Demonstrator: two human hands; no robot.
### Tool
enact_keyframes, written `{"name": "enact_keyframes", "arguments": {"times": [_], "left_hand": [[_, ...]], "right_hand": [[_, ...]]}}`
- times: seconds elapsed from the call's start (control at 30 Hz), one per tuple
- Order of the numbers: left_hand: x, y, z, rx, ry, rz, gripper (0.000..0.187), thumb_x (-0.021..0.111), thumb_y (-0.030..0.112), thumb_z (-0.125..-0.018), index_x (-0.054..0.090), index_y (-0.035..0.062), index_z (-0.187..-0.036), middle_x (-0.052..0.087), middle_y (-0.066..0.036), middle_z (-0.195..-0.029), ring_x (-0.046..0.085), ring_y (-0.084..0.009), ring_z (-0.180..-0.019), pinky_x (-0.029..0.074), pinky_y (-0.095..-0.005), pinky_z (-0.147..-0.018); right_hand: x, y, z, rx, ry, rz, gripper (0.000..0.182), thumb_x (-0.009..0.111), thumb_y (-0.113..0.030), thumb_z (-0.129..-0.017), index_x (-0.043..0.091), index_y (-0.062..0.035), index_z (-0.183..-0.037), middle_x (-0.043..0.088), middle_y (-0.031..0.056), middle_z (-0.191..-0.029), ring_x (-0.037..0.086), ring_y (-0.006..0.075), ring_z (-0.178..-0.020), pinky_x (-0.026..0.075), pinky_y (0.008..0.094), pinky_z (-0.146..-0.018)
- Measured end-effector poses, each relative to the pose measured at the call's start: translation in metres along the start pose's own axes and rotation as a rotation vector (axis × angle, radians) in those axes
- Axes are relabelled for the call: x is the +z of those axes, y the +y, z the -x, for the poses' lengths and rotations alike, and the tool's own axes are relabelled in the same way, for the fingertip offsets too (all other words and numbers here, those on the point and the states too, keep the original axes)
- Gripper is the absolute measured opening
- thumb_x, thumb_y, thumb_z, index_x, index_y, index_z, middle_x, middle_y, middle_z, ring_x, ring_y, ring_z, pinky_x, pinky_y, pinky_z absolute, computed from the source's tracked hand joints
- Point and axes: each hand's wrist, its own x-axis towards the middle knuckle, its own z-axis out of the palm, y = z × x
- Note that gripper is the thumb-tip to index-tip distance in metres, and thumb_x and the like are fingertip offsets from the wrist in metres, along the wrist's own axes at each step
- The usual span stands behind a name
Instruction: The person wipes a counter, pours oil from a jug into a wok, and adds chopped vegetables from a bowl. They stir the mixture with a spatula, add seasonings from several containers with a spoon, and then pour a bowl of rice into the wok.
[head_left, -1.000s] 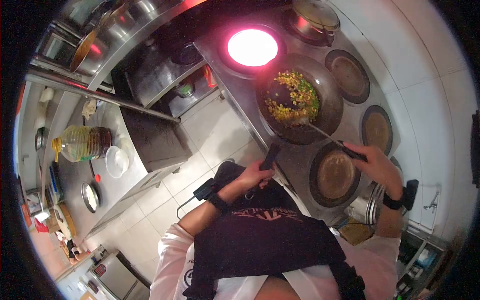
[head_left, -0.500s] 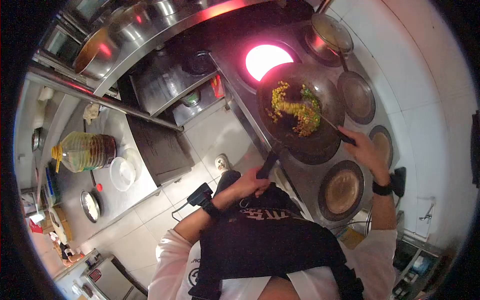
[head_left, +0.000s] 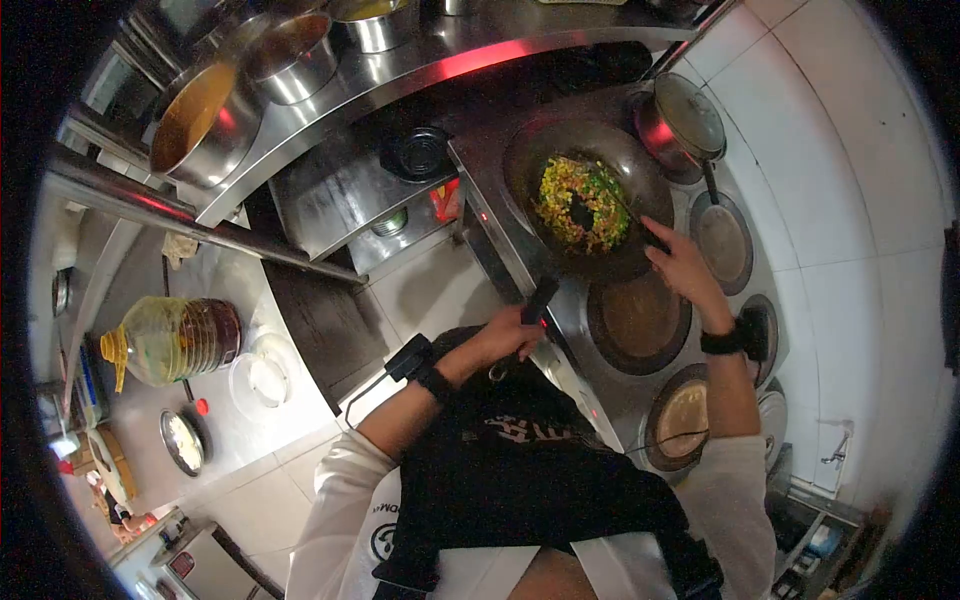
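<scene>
My left hand is closed around the dark handle of a wok, which sits on the cooktop at the back. Inside the wok lies a ring of diced food, yellow, orange and green, with a dark bare patch in its middle. Above the wok's right side, my right hand grips a dark-handled stirring utensil. Its thin shaft reaches into the green part of the food, and its head cannot be made out.
Round burner plates line the cooktop beside the wok. A lidded pot stands behind it at the wall. Steel pots sit on the raised shelf. On the left counter are an oil jug, a clear bowl and a small dish.
The wok has moved back over the glowing burner, hiding its pink light. My right hand has moved left and up with the utensil. The food has gathered into a ring.
</scene>
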Motion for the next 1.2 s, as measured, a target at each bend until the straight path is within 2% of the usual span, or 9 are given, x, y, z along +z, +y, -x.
{"name": "enact_keyframes", "arguments": {"times": [0.23, 0.33, 0.43, 0.53, 0.6, 0.73, 0.8, 0.93, 1.2], "left_hand": [[-0.007, -0.01, -0.036, -0.034, 0.102, -0.105, 0.029, 0.055, 0.011, -0.078, 0.045, -0.0092, -0.097, 0.048, -0.004, -0.05, 0.048, -0.013, -0.041, 0.041, -0.0283, -0.045], [-0.006, -0.007, -0.043, -0.061, 0.02, -0.113, 0.045, 0.057, 0.012, -0.079, 0.038, -0.0142, -0.11, 0.05, -0.003, -0.053, 0.048, -0.0131, -0.041, 0.042, -0.0272, -0.047], [-0.004, -0.013, -0.049, -0.006, 0.094, 0.023, 0.057, 0.059, 0.014, -0.078, 0.031, -0.0143, -0.119, 0.05, -0.002, -0.053, 0.048, -0.0134, -0.04, 0.042, -0.0254, -0.049], [-0.01, 0.0, -0.042, 0.011, 0.03, -0.103, 0.029, 0.059, 0.014, -0.081, 0.048, 0.0015, -0.105, 0.052, -0.003, -0.068, 0.05, -0.0106, -0.054, 0.043, -0.0235, -0.051], [-0.007, 0.006, -0.028, 0.161, 0.157, -0.33, 0.048, 0.059, 0.014, -0.082, 0.039, 0.0032, -0.124, 0.056, -0.009, -0.097, 0.056, -0.0174, -0.085, 0.046, -0.0275, -0.075], [0.0, 0.009, 0.003, 0.155, 0.227, -0.48, 0.059, 0.058, 0.011, -0.083, 0.028, 0.0065, -0.134, 0.042, -0.011, -0.127, 0.041, -0.0203, -0.116, 0.031, -0.0307, -0.097], [0.004, 0.004, 0.013, 0.389, 0.331, -0.482, 0.059, 0.054, 0.005, -0.084, 0.028, 0.017, -0.135, 0.054, -0.005, -0.102, 0.049, -0.0074, -0.066, 0.043, -0.0211, -0.053], [0.003, 0.006, 0.019, 0.26, 0.374, -0.414, 0.054, 0.053, 0.005, -0.085, 0.032, 0.0128, -0.134, 0.048, -0.004, -0.119, 0.049, -0.0089, -0.077, 0.043, -0.0223, -0.073], [0.01, 0.007, 0.019, 0.185, 0.401, -0.329, 0.053, 0.053, 0.004, -0.084, 0.033, 0.0117, -0.133, 0.043, -0.009, -0.129, 0.043, -0.0154, -0.113, 0.033, -0.025, -0.094]], "right_hand": [[-0.062, 0.006, 0.021, -0.198, -0.215, -0.032, 0.046, 0.051, -0.01, -0.082, 0.044, -0.0124, -0.127, 0.045, -0.0006, -0.062, 0.039, 0.0061, -0.049, 0.035, 0.0219, -0.047], [-0.084, -0.025, 0.035, 0.271, -0.437, 0.04, 0.046, 0.053, -0.01, -0.081, 0.043, -0.0085, -0.126, 0.046, 0.0001, -0.064, 0.041, 0.0072, -0.053, 0.038, 0.0233, -0.05], [-0.053, 0.015, 0.01, 0.039, -0.247, 0.224, 0.046, 0.054, -0.01, -0.081, 0.043, -0.008, -0.126, 0.057, 0.007, -0.075, 0.053, 0.0127, -0.064, 0.043, 0.0262, -0.06], [-0.048, 0.041, -0.03, -0.15, 0.0, 0.225, 0.045, 0.054, -0.01, -0.081, 0.044, -0.0107, -0.125, 0.061, 0.0156, -0.097, 0.058, 0.0192, -0.088, 0.044, 0.0291, -0.077], [-0.051, 0.022, -0.042, -0.084, 0.015, 0.201, 0.043, 0.054, -0.013, -0.08, 0.046, -0.0098, -0.122, 0.054, 0.0192, -0.111, 0.051, 0.0338, -0.104, 0.039, 0.0385, -0.091], [-0.063, 0.039, -0.038, -0.082, -0.08, 0.248, 0.041, 0.055, -0.012, -0.08, 0.048, -0.0091, -0.12, 0.055, 0.0184, -0.111, 0.051, 0.0335, -0.104, 0.039, 0.038, -0.092], [-0.101, 0.028, -0.012, -0.058, -0.218, 0.264, 0.045, 0.054, -0.007, -0.079, 0.046, -0.0119, -0.123, 0.058, 0.0187, -0.106, 0.056, 0.0252, -0.098, 0.04, 0.0324, -0.088], [-0.129, 0.015, 0.013, 0.097, -0.416, 0.239, 0.044, 0.054, -0.007, -0.079, 0.047, -0.0118, -0.122, 0.059, 0.0192, -0.1, 0.057, 0.0247, -0.094, 0.04, 0.0316, -0.087], [-0.062, 0.021, -0.053, -0.117, -0.021, 0.231, 0.045, 0.055, -0.009, -0.08, 0.045, -0.0118, -0.124, 0.056, 0.022, -0.107, 0.055, 0.0267, -0.1, 0.04, 0.0317, -0.087]]}}
